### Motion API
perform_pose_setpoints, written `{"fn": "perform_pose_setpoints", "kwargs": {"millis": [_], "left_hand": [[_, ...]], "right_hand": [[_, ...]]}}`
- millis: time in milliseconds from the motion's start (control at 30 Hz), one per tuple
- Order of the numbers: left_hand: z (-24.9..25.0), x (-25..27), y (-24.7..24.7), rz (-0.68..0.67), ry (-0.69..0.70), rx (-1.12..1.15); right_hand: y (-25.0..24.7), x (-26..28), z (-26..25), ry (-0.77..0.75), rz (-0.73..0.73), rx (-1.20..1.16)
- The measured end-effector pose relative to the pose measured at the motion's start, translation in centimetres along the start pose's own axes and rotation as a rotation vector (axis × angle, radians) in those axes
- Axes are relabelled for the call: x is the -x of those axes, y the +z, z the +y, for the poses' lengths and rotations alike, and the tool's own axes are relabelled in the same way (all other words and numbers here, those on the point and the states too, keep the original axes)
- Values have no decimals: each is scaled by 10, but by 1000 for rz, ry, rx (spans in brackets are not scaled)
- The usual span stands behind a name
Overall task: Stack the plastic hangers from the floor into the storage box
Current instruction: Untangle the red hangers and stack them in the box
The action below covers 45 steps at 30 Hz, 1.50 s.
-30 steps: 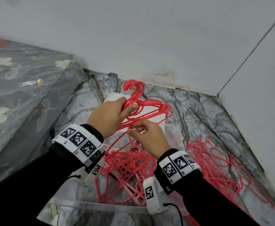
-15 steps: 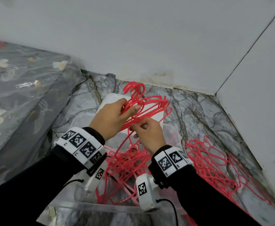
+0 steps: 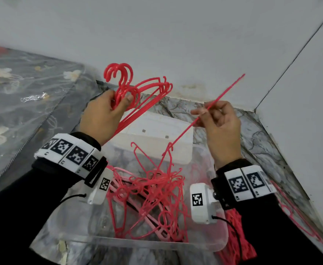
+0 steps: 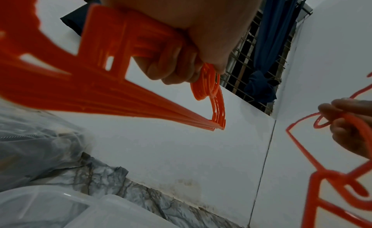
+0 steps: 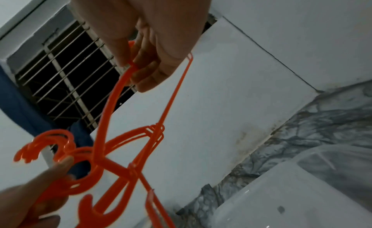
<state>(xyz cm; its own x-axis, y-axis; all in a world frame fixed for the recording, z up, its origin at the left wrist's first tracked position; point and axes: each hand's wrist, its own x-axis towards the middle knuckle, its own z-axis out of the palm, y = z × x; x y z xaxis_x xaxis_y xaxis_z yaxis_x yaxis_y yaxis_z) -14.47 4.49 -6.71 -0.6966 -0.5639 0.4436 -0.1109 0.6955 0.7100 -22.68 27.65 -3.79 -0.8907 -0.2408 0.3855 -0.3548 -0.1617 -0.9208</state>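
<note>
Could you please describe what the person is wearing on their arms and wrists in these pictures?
Both arms are in black long sleeves. Each wrist carries a white band printed with square black-and-white markers; the right wrist's band is alike. Under each wrist hangs a small white camera box with its own marker and a thin black cable. The hands themselves are bare, without gloves.

light: dim, even, soft shadows | wrist views: motion-blurred, noisy | edges: wide-angle bending

Glossy red plastic hangers (image 3: 147, 92); clear smooth plastic storage box (image 3: 157, 243); veined marble floor (image 3: 262, 142).
</note>
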Motion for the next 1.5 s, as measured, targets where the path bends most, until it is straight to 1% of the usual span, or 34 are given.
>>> {"fn": "perform_pose_setpoints", "kwargs": {"millis": [67, 133, 233, 400, 467, 567, 667, 733, 833, 900, 1000, 1100, 1200, 1333, 1400, 1500], "left_hand": [[0, -1, 0, 3, -1, -15], [-1, -1, 1, -13, 6, -19], [1, 1, 3, -41, 24, -43], [3, 4, 4, -65, 29, -89], [3, 4, 3, -58, 21, -102], [0, 0, -2, 17, -14, -106], [-4, -4, -8, 56, -13, -70], [-6, -4, -12, 51, 20, -106], [-6, -3, -17, 7, 64, -225], [-4, -2, -18, -39, 121, -296], [0, 1, -20, -97, 217, -395], [4, 2, -22, -173, 308, -479], [6, 4, -19, -310, 385, -443], [9, 14, -8, -526, 389, -338], [12, 18, -3, -564, 379, -350], [14, 19, 3, -559, 398, -427]], "right_hand": [[-4, -2, 0, 4, -9, -33], [-5, -2, 6, 65, -72, 10], [-5, 2, 24, 167, -187, 138], [-10, 9, 49, 244, -314, 396], [-13, 8, 54, 224, -333, 480], [-15, 5, 58, 165, -337, 617], [-14, 9, 54, 199, -367, 558], [-9, 13, 49, 185, -445, 517], [-1, 18, 39, 108, -605, 505], [4, 21, 34, 51, -646, 461], [10, 23, 29, -46, -593, 448], [13, 21, 27, -104, -470, 447], [14, 19, 28, -124, -413, 417], [16, 19, 29, -136, -424, 424], [17, 20, 30, -140, -398, 423], [16, 20, 31, -101, -345, 408]]}}
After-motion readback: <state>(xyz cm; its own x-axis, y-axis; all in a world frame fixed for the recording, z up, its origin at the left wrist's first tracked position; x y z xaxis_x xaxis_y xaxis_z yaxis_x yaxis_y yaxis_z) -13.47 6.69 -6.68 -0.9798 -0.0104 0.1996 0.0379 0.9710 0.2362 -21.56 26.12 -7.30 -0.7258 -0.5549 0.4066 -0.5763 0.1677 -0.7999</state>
